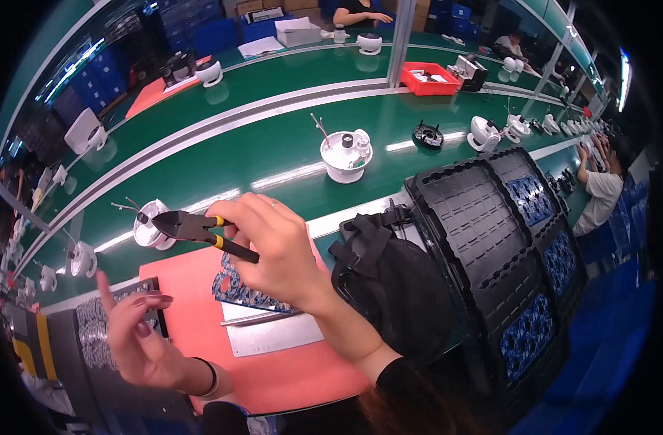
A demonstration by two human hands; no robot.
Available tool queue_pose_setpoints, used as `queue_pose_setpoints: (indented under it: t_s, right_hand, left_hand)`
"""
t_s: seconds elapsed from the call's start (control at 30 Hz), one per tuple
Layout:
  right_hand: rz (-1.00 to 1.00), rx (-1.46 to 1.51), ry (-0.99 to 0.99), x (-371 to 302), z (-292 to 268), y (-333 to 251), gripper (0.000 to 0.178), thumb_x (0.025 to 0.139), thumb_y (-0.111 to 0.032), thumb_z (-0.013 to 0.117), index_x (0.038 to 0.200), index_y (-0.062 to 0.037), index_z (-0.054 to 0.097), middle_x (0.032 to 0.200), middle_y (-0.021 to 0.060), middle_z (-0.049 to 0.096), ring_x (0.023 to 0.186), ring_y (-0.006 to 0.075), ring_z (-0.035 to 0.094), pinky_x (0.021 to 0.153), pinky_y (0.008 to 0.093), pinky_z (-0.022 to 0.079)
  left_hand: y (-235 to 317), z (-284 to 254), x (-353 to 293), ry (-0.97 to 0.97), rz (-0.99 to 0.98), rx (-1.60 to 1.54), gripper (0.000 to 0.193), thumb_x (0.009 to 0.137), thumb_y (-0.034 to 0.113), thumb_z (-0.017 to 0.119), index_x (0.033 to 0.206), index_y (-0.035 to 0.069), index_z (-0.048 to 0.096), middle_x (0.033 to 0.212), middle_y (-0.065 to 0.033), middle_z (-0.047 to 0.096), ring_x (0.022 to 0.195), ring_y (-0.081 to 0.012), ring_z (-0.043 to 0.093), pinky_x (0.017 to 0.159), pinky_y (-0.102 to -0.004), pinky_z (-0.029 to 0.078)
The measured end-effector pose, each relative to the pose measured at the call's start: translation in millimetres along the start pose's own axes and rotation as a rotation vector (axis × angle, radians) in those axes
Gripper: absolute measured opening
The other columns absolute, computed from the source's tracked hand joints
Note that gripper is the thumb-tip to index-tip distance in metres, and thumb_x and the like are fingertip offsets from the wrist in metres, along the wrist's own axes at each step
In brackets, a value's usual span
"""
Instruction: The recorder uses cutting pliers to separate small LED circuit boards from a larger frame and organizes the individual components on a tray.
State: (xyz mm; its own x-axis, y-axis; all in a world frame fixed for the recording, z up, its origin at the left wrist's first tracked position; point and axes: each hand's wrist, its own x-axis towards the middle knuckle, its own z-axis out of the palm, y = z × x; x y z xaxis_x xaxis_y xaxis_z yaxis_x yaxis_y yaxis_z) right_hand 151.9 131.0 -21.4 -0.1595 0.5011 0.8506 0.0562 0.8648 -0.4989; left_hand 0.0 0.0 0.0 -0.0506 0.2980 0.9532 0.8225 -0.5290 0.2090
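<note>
My right hand point(277, 243) is closed round a pair of diagonal cutters point(190, 228) with yellow-and-black handles. The dark jaws point left, above the pink mat. Under that hand lies a blue circuit board panel point(233, 286) with round cut-outs, partly hidden by my fingers and wrist. It rests against a silver metal plate point(273, 338) on the pink mat point(190, 279). Off to the left, my left hand point(139, 341) is raised with its index finger stretched out and nothing visible in it. Beside it stands a dark tray point(96, 333) filled with small grey parts.
Black trays point(483, 225) with blue board panels stand at my right, next to a black bag point(386, 279). On the green conveyor point(266, 159) sit white round housings point(346, 163) with wires and a black round part point(428, 135). Beyond are a red bin point(429, 87) and other people.
</note>
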Motion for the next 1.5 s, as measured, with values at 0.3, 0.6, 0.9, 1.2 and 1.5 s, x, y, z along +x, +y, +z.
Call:
queue_pose_setpoints:
  t_s: [0.3, 0.6, 0.9, 1.2, 1.5]
  right_hand:
    - [0.074, 0.003, 0.034, 0.5, 1.2, 7.9, 0.048, 0.060, 0.013, 0.068, 0.104, -0.0051, 0.061, 0.076, 0.0059, 0.053, 0.064, 0.0198, 0.058, 0.057, 0.0309, 0.046]
    - [0.017, 0.054, -0.008, 2.4, 20.2, -6.6, 0.046, 0.060, 0.009, 0.072, 0.103, -0.0073, 0.064, 0.080, 0.0043, 0.060, 0.070, 0.0208, 0.058, 0.060, 0.0318, 0.046]
    - [0.011, 0.040, -0.026, -2.4, 22.1, -7.6, 0.047, 0.063, -0.006, 0.077, 0.109, -0.0095, 0.067, 0.087, 0.0044, 0.063, 0.077, 0.0255, 0.059, 0.068, 0.0360, 0.048]
    - [0.006, 0.026, -0.072, -5.3, 22.1, -18.0, 0.044, 0.071, -0.007, 0.075, 0.113, -0.0120, 0.066, 0.092, -0.0001, 0.063, 0.076, 0.0211, 0.058, 0.068, 0.0341, 0.045]
    - [-0.006, 0.016, -0.041, -5.1, 22.9, -12.4, 0.047, 0.069, -0.013, 0.078, 0.114, -0.0094, 0.065, 0.092, 0.0029, 0.063, 0.075, 0.0232, 0.058, 0.066, 0.0343, 0.045]
  left_hand:
    - [-6.4, 26.1, -1.9, -0.168, -0.177, -0.008, 0.026, 0.073, -0.012, 0.044, 0.085, -0.003, 0.065, 0.088, -0.0192, 0.068, 0.086, -0.0285, 0.068, 0.105, -0.0576, 0.042]
    - [-9.9, 34.9, -0.5, -0.376, -0.316, 0.072, 0.031, 0.079, 0.001, 0.063, 0.109, -0.004, 0.066, 0.115, -0.0213, 0.062, 0.106, -0.0347, 0.061, 0.088, -0.0412, 0.047]
    - [-14.8, 30.8, -10.9, -0.462, -0.388, 0.008, 0.039, 0.092, 0.020, 0.061, 0.120, -0.007, 0.059, 0.123, -0.0201, 0.060, 0.111, -0.0329, 0.058, 0.098, -0.0410, 0.042]
    - [-23.3, 26.2, -20.2, -0.379, -0.292, 0.039, 0.045, 0.088, 0.019, 0.069, 0.119, -0.012, 0.059, 0.127, -0.0256, 0.059, 0.114, -0.0381, 0.059, 0.098, -0.0446, 0.044]
    - [-23.8, 20.1, -9.2, -0.410, -0.251, 0.069, 0.040, 0.091, 0.020, 0.067, 0.116, -0.010, 0.061, 0.112, -0.0227, 0.066, 0.101, -0.0369, 0.064, 0.088, -0.0430, 0.049]
